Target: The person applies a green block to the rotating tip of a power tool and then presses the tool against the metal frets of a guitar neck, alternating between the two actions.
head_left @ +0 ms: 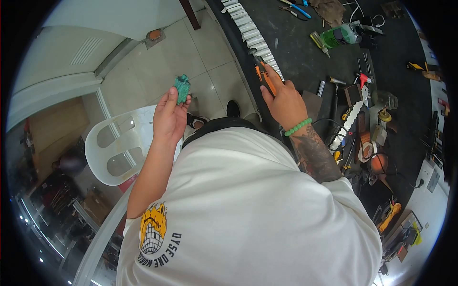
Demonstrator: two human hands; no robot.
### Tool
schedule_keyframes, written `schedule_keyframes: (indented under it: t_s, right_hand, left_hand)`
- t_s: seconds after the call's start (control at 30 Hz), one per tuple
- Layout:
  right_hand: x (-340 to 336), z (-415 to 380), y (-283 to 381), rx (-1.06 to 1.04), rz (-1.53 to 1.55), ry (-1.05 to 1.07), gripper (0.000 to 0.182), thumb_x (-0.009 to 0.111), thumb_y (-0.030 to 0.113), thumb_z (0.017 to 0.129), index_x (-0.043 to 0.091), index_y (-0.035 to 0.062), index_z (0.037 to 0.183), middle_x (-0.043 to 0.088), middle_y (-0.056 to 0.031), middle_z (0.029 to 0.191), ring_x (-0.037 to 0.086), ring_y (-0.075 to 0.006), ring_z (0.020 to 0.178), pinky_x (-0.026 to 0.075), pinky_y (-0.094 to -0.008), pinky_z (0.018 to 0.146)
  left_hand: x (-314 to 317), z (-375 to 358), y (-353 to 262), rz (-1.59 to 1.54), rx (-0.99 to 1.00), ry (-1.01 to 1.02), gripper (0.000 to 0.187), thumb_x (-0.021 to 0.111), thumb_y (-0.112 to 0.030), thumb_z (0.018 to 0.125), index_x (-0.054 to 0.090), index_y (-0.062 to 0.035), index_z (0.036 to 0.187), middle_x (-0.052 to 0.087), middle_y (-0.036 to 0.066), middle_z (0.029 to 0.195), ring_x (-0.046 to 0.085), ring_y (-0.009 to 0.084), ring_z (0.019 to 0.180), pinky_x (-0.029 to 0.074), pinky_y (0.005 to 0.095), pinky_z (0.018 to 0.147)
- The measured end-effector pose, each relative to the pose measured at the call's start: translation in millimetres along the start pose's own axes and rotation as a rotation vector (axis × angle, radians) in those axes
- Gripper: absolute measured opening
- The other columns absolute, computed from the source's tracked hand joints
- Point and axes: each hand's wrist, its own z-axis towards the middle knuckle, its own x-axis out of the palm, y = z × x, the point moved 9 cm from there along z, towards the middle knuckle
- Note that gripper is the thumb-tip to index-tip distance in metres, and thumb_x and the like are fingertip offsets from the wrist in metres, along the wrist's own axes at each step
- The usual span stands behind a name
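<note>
Out over the floor, my left hand (pixel 170 114) pinches a rough, dark green stone-like piece (pixel 182 89) between thumb and fingers. It has a crumpled-looking, uneven surface. On the right, my right hand (pixel 287 101) reaches over the edge of the black worktable, thumb and forefinger spread around an orange-handled hand tool (pixel 268 82) that resembles pliers. The fingertips are right at its handles, and its dark head points away from me. Beside the tool runs a long row of folded silvery strips (pixel 249 29). A green bead bracelet (pixel 298 127) circles my right wrist.
Blue-handled pliers (pixel 301 11), a bottle of green liquid (pixel 339 36) and a small yellowish tube (pixel 319 44) lie farther along the worktable (pixel 291 35). Many hand tools and cables crowd its right side. A white plastic chair (pixel 102 143) stands at my left.
</note>
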Motion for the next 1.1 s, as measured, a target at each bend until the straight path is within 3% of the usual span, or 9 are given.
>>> schedule_keyframes:
  t_s: [0.27,0.33,0.67,1.1]
  right_hand:
    - [-6.4,17.4,-9.5,0.072,0.019,-0.043,0.063,0.065,0.037,0.099,0.041,0.0325,0.157,0.064,-0.0236,0.093,0.071,-0.0447,0.083,0.059,-0.0500,0.074]
    - [-5.0,18.6,-8.9,0.079,0.021,-0.036,0.063,0.065,0.038,0.099,0.041,0.0328,0.157,0.065,-0.0237,0.094,0.071,-0.0452,0.084,0.059,-0.0501,0.075]
    - [5.6,14.4,13.3,0.040,-0.007,0.037,0.063,0.065,0.036,0.099,0.041,0.0323,0.158,0.064,-0.0255,0.093,0.071,-0.0463,0.084,0.059,-0.0516,0.075]
    - [-5.3,18.4,7.1,0.059,-0.027,-0.014,0.063,0.064,0.036,0.099,0.041,0.0330,0.158,0.064,-0.0259,0.094,0.071,-0.0458,0.084,0.059,-0.0511,0.075]
  left_hand:
    - [-4.9,-0.8,1.7,-0.009,0.006,0.001,0.034,0.065,-0.031,0.104,0.064,-0.0018,0.120,0.069,0.010,0.114,0.063,0.0177,0.097,0.050,0.0323,0.093]
    - [-3.0,-2.7,0.3,-0.009,-0.001,0.012,0.032,0.068,-0.031,0.102,0.064,-0.0031,0.117,0.068,0.006,0.109,0.061,0.0184,0.098,0.049,0.0339,0.093]
    - [1.6,-2.8,0.4,0.005,-0.004,0.008,0.031,0.068,-0.031,0.103,0.065,-0.0032,0.114,0.069,0.006,0.108,0.061,0.0182,0.098,0.049,0.0338,0.093]
    - [-1.2,-2.6,-0.6,-0.010,-0.005,0.003,0.032,0.069,-0.031,0.102,0.064,-0.0031,0.116,0.068,0.006,0.109,0.061,0.0186,0.098,0.049,0.0338,0.094]
